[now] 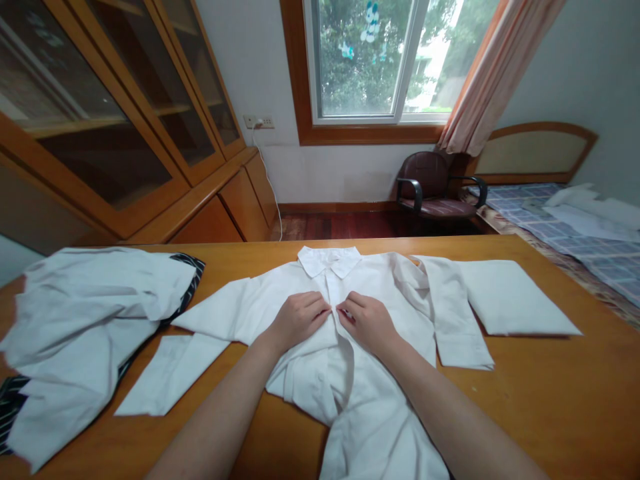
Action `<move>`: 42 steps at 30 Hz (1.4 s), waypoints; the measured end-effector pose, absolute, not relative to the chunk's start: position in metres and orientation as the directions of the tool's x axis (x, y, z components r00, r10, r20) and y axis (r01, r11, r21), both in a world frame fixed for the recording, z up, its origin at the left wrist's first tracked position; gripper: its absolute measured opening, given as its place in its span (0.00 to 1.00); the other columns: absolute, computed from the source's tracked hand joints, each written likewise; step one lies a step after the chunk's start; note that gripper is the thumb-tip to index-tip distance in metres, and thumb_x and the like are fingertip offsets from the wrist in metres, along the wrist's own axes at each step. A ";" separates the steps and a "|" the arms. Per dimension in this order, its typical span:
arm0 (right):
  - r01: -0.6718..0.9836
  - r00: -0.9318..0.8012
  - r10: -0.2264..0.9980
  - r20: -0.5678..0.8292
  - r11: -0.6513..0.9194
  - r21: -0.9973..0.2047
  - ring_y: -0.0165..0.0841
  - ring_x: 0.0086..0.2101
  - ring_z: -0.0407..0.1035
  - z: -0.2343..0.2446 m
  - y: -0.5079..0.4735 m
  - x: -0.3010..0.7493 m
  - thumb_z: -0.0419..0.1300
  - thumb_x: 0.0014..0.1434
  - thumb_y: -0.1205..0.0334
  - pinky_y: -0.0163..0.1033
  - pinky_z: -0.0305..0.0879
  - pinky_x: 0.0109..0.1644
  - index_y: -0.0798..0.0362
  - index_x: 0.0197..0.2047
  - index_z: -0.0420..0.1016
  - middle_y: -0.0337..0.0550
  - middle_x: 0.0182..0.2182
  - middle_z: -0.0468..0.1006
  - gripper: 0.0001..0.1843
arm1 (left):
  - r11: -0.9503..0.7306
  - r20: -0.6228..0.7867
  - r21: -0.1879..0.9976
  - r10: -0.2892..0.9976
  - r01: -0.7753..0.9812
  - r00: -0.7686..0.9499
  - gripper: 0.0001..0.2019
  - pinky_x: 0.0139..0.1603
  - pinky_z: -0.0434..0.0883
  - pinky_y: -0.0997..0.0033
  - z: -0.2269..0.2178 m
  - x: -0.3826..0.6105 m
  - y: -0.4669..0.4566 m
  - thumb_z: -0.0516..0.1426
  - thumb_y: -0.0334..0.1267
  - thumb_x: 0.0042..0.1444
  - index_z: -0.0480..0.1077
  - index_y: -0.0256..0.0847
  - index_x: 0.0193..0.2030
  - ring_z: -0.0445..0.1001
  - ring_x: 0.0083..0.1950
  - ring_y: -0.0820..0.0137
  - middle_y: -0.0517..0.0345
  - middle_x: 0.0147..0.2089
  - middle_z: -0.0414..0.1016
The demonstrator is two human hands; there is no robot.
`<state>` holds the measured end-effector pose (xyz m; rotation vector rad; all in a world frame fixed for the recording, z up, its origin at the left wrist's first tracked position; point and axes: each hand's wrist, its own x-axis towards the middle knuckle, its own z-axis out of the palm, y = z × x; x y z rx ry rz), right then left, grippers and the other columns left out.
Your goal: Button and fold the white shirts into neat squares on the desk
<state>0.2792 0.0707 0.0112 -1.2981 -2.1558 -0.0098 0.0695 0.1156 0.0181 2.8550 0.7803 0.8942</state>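
Observation:
A white collared shirt (280,287) lies spread on the wooden table, its collar toward the far edge and its lower part bunched toward me. My left hand (303,320) pinches the front placket a little below the collar. Facing it across a small gap, my right hand (367,321) also has its fingertips closed on the placket. Any button between the fingers is too small to make out. Below the hands the shirt front gapes open in a fold. One sleeve reaches out to the left and is bent; the other lies folded down on the right.
A heap of white clothing (95,313) with dark striped cloth lies on the left of the table (550,393). A folded white garment (515,297) lies on the right. Beyond are a glass-door cabinet (200,180), an armchair (433,183) and a bed (575,220).

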 end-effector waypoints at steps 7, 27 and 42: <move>0.799 -0.326 0.797 0.508 0.519 -0.302 0.29 0.29 0.69 0.011 0.071 0.279 0.61 0.63 0.65 0.34 0.60 0.35 0.50 0.35 0.80 0.39 0.30 0.75 0.06 | -0.873 0.528 0.195 0.477 0.447 0.703 0.08 0.35 0.68 0.69 0.019 0.070 0.115 0.53 0.34 0.67 0.71 0.40 0.37 0.73 0.34 0.70 0.58 0.32 0.73; 0.811 -0.308 0.791 0.529 0.509 -0.288 0.28 0.28 0.68 0.009 0.070 0.281 0.61 0.64 0.64 0.35 0.59 0.34 0.50 0.34 0.79 0.39 0.30 0.75 0.07 | -0.868 0.542 0.190 0.482 0.459 0.688 0.08 0.34 0.67 0.70 0.022 0.068 0.116 0.54 0.34 0.67 0.71 0.41 0.35 0.72 0.33 0.70 0.58 0.31 0.73; 0.797 -0.288 0.792 0.538 0.510 -0.323 0.29 0.28 0.68 0.010 0.068 0.280 0.59 0.65 0.62 0.35 0.61 0.35 0.50 0.37 0.80 0.40 0.31 0.76 0.08 | -0.877 0.512 0.252 0.480 0.409 0.713 0.06 0.39 0.70 0.70 0.024 0.067 0.115 0.55 0.33 0.67 0.74 0.41 0.43 0.75 0.39 0.69 0.56 0.38 0.77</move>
